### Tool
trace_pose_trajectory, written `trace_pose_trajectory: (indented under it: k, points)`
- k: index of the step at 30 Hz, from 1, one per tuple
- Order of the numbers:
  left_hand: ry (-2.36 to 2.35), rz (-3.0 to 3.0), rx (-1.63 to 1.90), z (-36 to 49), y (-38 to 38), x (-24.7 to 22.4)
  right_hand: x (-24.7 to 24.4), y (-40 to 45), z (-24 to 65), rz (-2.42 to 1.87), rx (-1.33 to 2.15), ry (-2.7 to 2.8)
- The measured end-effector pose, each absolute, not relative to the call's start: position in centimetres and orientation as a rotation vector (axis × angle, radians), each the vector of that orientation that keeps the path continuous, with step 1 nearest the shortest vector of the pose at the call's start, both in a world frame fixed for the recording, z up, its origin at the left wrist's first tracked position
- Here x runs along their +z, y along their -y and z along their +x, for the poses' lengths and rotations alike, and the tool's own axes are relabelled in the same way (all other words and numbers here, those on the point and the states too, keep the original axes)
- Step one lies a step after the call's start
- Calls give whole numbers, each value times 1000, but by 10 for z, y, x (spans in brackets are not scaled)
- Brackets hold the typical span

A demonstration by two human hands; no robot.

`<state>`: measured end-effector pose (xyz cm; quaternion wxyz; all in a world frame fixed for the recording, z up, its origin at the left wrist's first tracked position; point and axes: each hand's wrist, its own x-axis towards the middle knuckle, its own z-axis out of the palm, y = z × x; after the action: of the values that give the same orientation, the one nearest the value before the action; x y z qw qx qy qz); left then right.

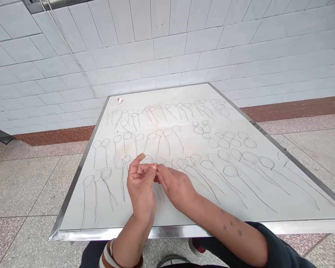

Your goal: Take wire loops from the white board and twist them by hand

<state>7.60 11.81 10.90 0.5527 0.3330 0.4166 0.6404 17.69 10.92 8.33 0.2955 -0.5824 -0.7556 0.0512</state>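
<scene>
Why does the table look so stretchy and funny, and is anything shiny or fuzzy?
Head view: the table flares toward the near right corner, probably from a wide lens; head view: its near metal edge has bright glare; head view: the left hand and right hand look fairly clear, while the far wire loops look thin and faint.

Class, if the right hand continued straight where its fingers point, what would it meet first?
Probably the left hand, directly ahead of the right hand and seemingly touching it; exact depth is unclear.

Left hand [141,190], right hand [180,188] touching; fingers [163,172] pinched.
</scene>
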Motion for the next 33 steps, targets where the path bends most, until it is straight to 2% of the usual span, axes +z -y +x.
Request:
trace_pose_trajectory:
  k: [7, 15, 26, 33]
  points:
    - [-1031, 804, 1531, 74, -119, 110, 91, -110, 182, -1425, 608, 1999]
    - [-1077, 826, 1569, 72, -120, 110, 96, -108, 183, -1368, 860, 1923]
    - [-1093, 840, 1602, 68, -123, 115, 88, -107, 180, -1232, 940, 1724]
    - [-1084, 977, 1474, 66, -123, 119, 90, -106, 180, -1254, 1069, 1558]
